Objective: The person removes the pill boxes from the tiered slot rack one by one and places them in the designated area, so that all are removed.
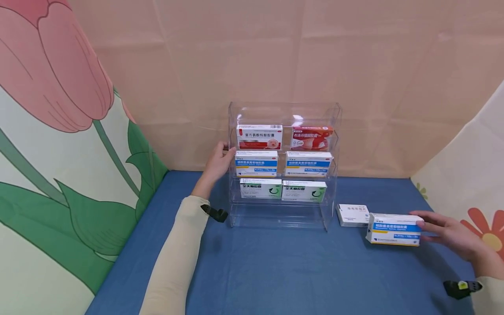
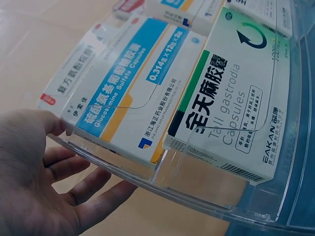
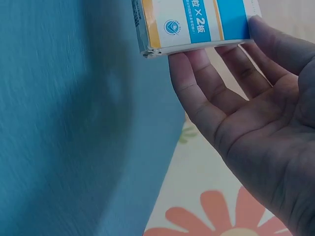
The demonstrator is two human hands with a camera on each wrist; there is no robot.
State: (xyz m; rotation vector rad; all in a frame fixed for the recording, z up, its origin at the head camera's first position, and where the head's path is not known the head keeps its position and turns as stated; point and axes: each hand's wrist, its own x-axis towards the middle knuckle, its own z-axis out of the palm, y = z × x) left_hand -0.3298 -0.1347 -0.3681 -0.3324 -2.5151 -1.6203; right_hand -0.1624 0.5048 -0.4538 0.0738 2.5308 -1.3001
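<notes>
A clear acrylic display rack (image 1: 275, 216) stands on the table with medicine boxes on three tiers. My left hand (image 1: 218, 162) holds the rack's left side; in the left wrist view the thumb is at the edge near a blue-and-white medicine box (image 2: 133, 88), with the fingers behind the panel. To the right of the rack, my right hand (image 1: 453, 234) grips another blue, white and yellow medicine box (image 1: 395, 229) by its right end. The right wrist view has the thumb and fingers (image 3: 184, 73) on this box (image 3: 197, 24). Behind it, a white medicine box (image 1: 352, 215) lies flat.
On the rack's top tier are a white-and-red box (image 1: 259, 137) and a red box (image 1: 312, 138). Two blue-and-white boxes fill the middle tier, and two green-and-white boxes (image 1: 260, 189) the lower one. A blue cloth (image 1: 275, 271) covers the table, with a pinkish backdrop (image 1: 275, 52) behind.
</notes>
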